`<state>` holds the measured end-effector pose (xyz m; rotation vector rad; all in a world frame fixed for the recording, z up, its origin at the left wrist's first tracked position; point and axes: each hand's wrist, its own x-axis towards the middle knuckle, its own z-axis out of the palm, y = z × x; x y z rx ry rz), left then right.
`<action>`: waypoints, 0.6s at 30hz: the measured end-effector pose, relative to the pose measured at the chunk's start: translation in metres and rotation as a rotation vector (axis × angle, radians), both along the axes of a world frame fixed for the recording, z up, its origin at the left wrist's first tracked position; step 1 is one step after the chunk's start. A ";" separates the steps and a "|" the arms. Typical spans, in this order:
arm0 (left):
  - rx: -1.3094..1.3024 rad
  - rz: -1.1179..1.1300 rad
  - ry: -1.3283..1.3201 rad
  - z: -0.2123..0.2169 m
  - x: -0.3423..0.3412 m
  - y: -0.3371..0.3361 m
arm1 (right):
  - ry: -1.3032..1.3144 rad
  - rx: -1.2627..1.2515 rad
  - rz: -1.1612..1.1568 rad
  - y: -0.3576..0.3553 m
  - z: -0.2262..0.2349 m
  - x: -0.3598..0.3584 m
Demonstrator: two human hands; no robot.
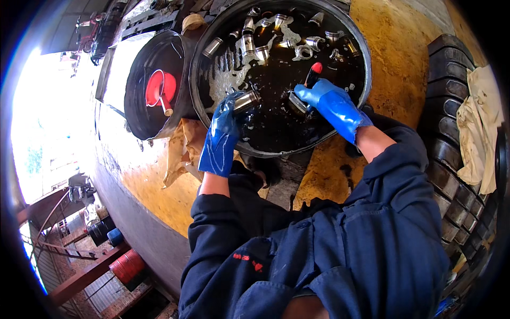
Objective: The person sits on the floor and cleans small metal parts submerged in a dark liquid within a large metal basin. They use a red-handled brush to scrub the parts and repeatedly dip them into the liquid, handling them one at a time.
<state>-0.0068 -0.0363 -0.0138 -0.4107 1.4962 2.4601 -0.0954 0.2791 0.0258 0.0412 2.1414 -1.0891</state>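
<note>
Both of my hands wear blue rubber gloves over a wide round black tub [366, 80] holding dark liquid. My left hand [224, 119] is closed around a shiny hollow metal cylinder [246, 101], tilted above the liquid. In my right hand [326, 101] is a paintbrush, its black handle [312, 75] tipped in red and its flat metal band [298, 102] pointing toward the cylinder, a short gap apart. The bristles are hard to make out. Several similar metal parts [248, 45] lie in the far half of the tub, among patches of foam.
Left of the tub stands a smaller black tub [139, 114] with a red dipper [161, 87] in it. Brown paper [183, 146] lies between them. A large tyre [449, 101] with a beige cloth [475, 127] on it is at the right.
</note>
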 end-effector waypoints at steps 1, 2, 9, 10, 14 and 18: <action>0.062 -0.017 0.008 -0.001 -0.002 -0.003 | -0.012 0.160 0.007 -0.004 0.014 -0.001; 0.015 0.049 -0.065 -0.002 -0.002 -0.005 | 0.017 0.119 -0.009 -0.002 0.014 -0.001; 0.123 -0.052 0.005 0.003 -0.007 0.000 | -0.498 -0.673 -0.589 -0.004 -0.007 -0.023; 0.110 -0.050 -0.001 0.003 -0.006 -0.002 | -0.533 -0.718 -0.587 -0.008 -0.005 -0.021; 0.072 -0.031 0.010 0.007 -0.004 0.001 | -0.639 -0.767 -0.539 -0.020 0.000 -0.016; -0.421 -0.120 0.303 0.022 -0.006 0.022 | -0.758 -0.919 -0.441 -0.020 -0.018 -0.016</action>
